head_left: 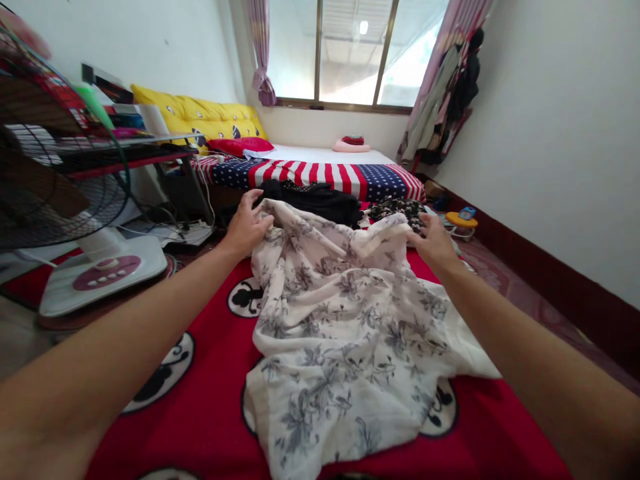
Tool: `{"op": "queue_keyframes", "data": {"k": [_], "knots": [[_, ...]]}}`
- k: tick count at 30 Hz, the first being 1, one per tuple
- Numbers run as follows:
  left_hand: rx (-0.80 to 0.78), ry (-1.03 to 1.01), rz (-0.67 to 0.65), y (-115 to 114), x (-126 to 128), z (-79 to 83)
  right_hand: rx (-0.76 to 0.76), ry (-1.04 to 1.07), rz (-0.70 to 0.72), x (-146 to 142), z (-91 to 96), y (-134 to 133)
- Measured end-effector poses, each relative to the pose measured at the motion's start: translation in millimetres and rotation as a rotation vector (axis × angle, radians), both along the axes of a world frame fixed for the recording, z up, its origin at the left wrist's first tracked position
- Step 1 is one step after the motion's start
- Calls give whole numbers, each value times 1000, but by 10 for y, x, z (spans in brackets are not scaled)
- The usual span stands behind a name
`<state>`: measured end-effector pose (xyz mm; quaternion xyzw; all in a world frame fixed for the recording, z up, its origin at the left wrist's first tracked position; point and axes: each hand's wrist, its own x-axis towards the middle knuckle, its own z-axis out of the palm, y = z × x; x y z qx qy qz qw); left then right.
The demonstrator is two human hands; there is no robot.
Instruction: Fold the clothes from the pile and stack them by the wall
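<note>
A white garment with grey flowers (345, 340) lies creased over a red cloth with black-and-white round motifs (210, 413). Whether it is a dress or a blouse I cannot tell. At its far left corner, my left hand (247, 225) pinches the edge between thumb and fingers. My right hand (434, 241) grips the far right corner the same way, so the far edge is raised and stretched between both hands. Just past that edge lie a black garment (320, 202) and a black garment with a pale floral print (400, 210).
A standing fan (105, 267) is at the left, near a desk (150, 143) with cables. Behind, a bed (310, 175) with a stars-and-stripes cover stands beneath the window (350, 53). Clothes (440, 100) hang at the right, above a small yellow stool (461, 220).
</note>
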<state>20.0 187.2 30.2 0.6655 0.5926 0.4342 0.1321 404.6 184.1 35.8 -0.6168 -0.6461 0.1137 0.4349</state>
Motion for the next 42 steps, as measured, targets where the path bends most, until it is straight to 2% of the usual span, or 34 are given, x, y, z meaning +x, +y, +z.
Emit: {"op": "queue_keyframes", "data": {"k": [1,2,4,6,9,11,14,17,19,20,22,24,25,27,29,30,32,36,39,42], "knots": [[82,-21,-24,-28,14,-50,83,-13,-28,-31,-102,-31],[131,-26,-53,-92,27,-132,104,-41,-7,-77,-226,-103],[131,21,-91,-302,42,-358,65,-93,147,-208,-491,-345],[63,114,-60,-560,33,-596,40,-131,331,-375,-690,-667],[-47,251,42,-869,-25,-846,22,-156,571,-659,-751,-1164],[-111,306,92,-969,-77,-925,-26,-179,749,-860,-689,-1467],[-168,279,75,-1001,-151,-956,-67,-346,1027,-1162,-664,-1876],[-182,194,10,-1009,-203,-935,-30,-607,1153,-1398,-756,-2154],[-187,128,-23,-1039,-228,-913,-116,-623,1174,-1459,-738,-2187],[-187,88,-38,-1061,-239,-901,-199,-542,1168,-1449,-678,-2145],[-171,12,-61,-1112,-256,-879,-345,-226,1093,-1343,-476,-1942],[-137,-29,-84,-1159,-269,-862,-362,157,893,-1137,-264,-1613],[-118,-30,-102,-1179,-273,-858,-311,327,753,-1006,-194,-1425],[-77,10,-149,-1206,-279,-870,-219,561,379,-721,-172,-1071],[-36,84,-196,-1215,-279,-911,-191,636,54,-455,-303,-826],[-21,125,-212,-1212,-278,-939,-201,629,-53,-346,-410,-762],[-12,201,-230,-1184,-270,-1001,-258,581,-93,-199,-658,-744],[-4,317,-191,-1029,-241,-1074,-260,513,47,-162,-1066,-899],[-6,396,-125,-862,-218,-1070,-209,394,31,-207,-1193,-924],[-17,456,-87,-745,-213,-980,-190,269,-7,-200,-1226,-851]]}}
